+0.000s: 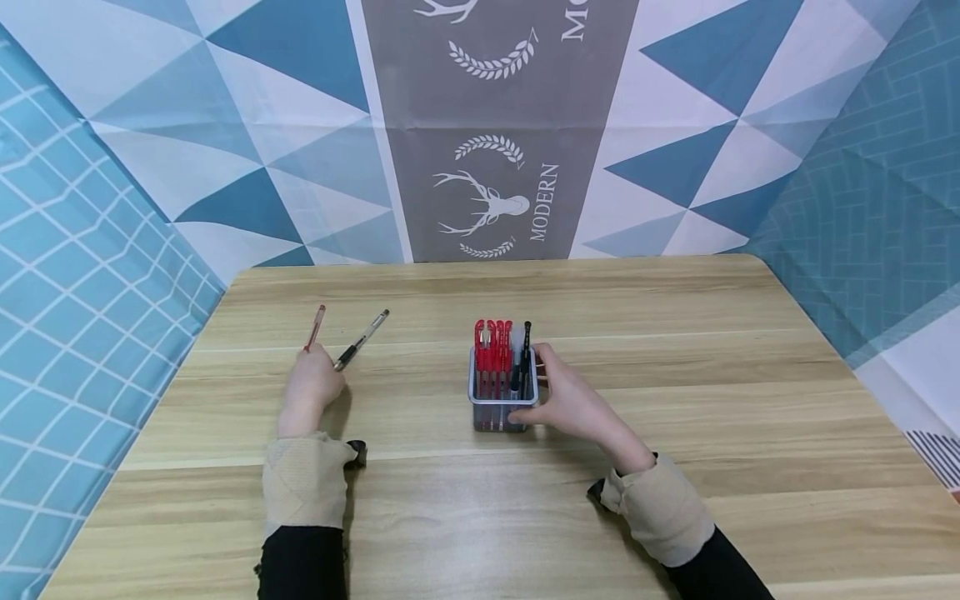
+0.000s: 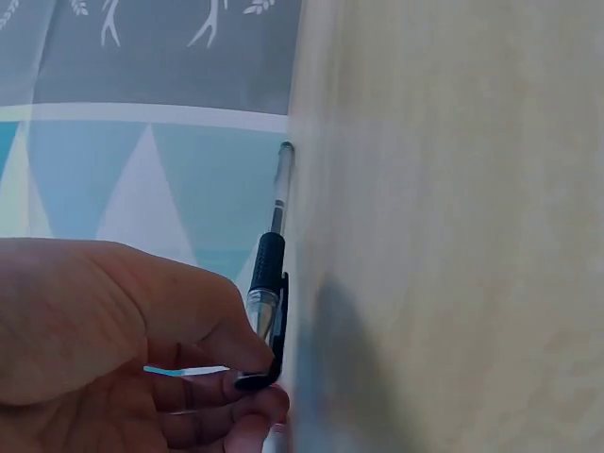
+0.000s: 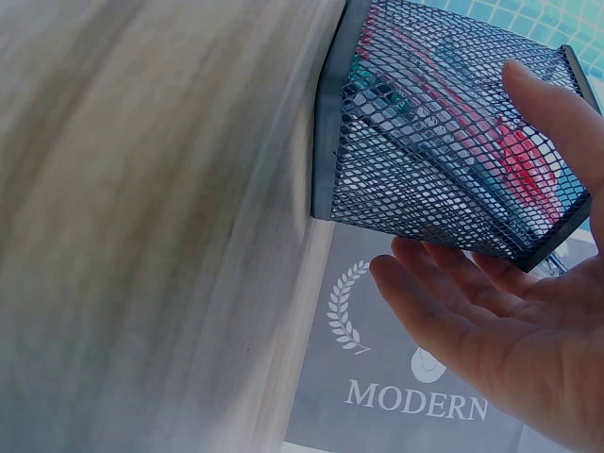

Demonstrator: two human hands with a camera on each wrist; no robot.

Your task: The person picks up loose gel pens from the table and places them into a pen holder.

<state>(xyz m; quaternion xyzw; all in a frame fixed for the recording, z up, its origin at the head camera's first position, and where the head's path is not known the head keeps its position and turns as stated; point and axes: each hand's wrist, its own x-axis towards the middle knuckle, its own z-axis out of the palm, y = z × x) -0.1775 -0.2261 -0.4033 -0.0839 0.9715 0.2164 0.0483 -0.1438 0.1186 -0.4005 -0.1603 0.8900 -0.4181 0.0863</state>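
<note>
Near the left of the table, my left hand (image 1: 311,385) pinches the clip end of a black gel pen (image 2: 269,264) between thumb and fingertips. The pen's clear barrel (image 1: 372,325) points away to the right, close to the tabletop. A red pen (image 1: 317,325) extends just beyond the same hand; its near end is hidden by the fingers. My right hand (image 1: 573,400) holds a mesh pen holder (image 3: 444,142) at its right side, thumb across the near face and fingers behind. Several red pens (image 1: 492,350) and a few dark ones (image 1: 525,354) stand upright inside.
The wood-grain table (image 1: 465,517) spreads under both hands. Behind it hangs a patterned cloth (image 1: 495,100) with deer and triangles. Blue tile-print cloth (image 1: 75,292) borders the left side, and teal cloth (image 1: 885,183) the right.
</note>
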